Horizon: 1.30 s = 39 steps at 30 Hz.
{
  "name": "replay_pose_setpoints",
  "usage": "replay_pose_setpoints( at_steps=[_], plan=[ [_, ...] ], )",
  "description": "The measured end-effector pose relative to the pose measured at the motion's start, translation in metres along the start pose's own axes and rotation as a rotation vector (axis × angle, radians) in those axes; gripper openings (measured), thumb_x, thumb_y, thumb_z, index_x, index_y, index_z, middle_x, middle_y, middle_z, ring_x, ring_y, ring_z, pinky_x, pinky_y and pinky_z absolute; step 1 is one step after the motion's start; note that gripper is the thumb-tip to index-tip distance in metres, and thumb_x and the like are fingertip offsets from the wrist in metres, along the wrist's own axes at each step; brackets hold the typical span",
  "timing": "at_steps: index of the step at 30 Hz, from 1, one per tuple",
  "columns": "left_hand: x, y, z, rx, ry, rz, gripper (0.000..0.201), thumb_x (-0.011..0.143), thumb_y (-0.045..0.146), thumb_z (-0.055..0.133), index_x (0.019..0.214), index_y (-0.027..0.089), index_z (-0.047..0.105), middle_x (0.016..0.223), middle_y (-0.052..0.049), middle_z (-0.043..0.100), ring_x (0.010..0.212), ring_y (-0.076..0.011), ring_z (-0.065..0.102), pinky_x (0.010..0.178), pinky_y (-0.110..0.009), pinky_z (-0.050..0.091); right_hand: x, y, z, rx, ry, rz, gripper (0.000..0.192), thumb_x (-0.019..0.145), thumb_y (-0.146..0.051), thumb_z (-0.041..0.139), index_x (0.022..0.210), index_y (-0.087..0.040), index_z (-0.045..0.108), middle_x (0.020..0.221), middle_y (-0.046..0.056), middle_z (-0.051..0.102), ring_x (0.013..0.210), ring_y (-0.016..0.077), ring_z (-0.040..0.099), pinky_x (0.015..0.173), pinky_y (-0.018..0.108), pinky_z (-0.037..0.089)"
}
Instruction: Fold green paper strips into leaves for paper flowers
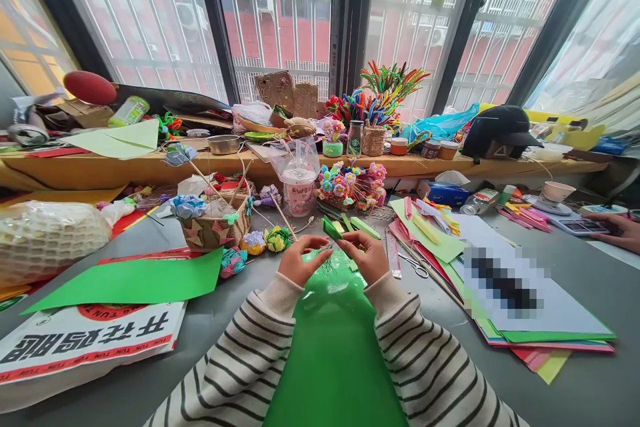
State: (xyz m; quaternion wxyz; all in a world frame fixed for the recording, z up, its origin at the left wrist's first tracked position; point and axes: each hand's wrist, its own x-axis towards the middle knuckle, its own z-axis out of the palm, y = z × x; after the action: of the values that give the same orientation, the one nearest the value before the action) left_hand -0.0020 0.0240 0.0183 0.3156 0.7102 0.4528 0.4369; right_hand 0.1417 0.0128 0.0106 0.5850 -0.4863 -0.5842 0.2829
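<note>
Where the striped sleeves met over the grey worktop (210, 340), the left hand (299, 259) and the right hand (369, 255) pinched a small green paper piece (332, 229) between their fingertips, above a large green sheet (333, 347) cut off by the lower edge. The piece's fold was hard to make out. Scissors (415, 265) lay just right; another person's hand (617, 232) showed partly at the far right.

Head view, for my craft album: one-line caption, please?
Both hands, left hand and right hand, fold a small green paper piece above a glossy green sheet.
</note>
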Motion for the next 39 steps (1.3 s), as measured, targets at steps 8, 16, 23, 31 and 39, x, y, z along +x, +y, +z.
replay_pose_setpoints(
  at_steps=[8,16,23,31,39],
  plan=[
    [-0.001,-0.003,0.003,0.192,0.032,0.183,0.018,0.070,0.031,0.048,0.072,0.015,0.057,0.070,-0.004,0.059,0.067,-0.0132,0.054,0.064,-0.026,0.043,0.000,0.000,-0.001,0.009,0.004,0.016,0.020,0.062,-0.032,0.057,0.070,-0.013,0.060,0.062,0.003,0.058,0.054,0.0115,0.050,0.051,0.023,0.039],
    [-0.001,-0.004,0.000,0.235,0.086,0.209,0.017,0.072,0.028,0.046,0.071,0.014,0.056,0.067,-0.002,0.058,0.063,-0.0115,0.053,0.060,-0.023,0.041,0.000,-0.001,-0.001,0.024,-0.003,0.037,0.020,0.062,-0.032,0.057,0.070,-0.014,0.060,0.063,0.003,0.058,0.054,0.0110,0.049,0.051,0.023,0.038],
    [0.005,-0.004,-0.006,0.087,0.006,0.206,0.018,0.071,0.027,0.047,0.069,0.013,0.059,0.069,-0.004,0.056,0.067,-0.0123,0.052,0.062,-0.023,0.041,0.000,-0.003,-0.003,0.038,-0.055,0.056,0.020,0.062,-0.032,0.057,0.070,-0.014,0.060,0.063,0.002,0.057,0.054,0.0106,0.048,0.052,0.023,0.036],
    [0.006,-0.006,-0.007,0.012,-0.041,0.168,0.019,0.067,0.029,0.052,0.068,0.013,0.062,0.069,-0.004,0.052,0.068,-0.0130,0.049,0.059,-0.023,0.041,-0.002,-0.009,-0.001,0.027,-0.102,0.051,0.018,0.061,-0.029,0.058,0.069,-0.014,0.061,0.065,0.003,0.059,0.057,0.0122,0.051,0.055,0.024,0.038],
    [0.010,-0.009,-0.006,-0.158,-0.107,0.052,0.019,0.064,0.032,0.055,0.064,0.013,0.060,0.066,-0.003,0.053,0.066,-0.0128,0.051,0.062,-0.025,0.041,0.001,-0.004,-0.004,0.021,-0.129,0.070,0.018,0.060,-0.029,0.058,0.069,-0.014,0.061,0.065,0.003,0.060,0.057,0.0121,0.050,0.054,0.024,0.037]
  ],
)
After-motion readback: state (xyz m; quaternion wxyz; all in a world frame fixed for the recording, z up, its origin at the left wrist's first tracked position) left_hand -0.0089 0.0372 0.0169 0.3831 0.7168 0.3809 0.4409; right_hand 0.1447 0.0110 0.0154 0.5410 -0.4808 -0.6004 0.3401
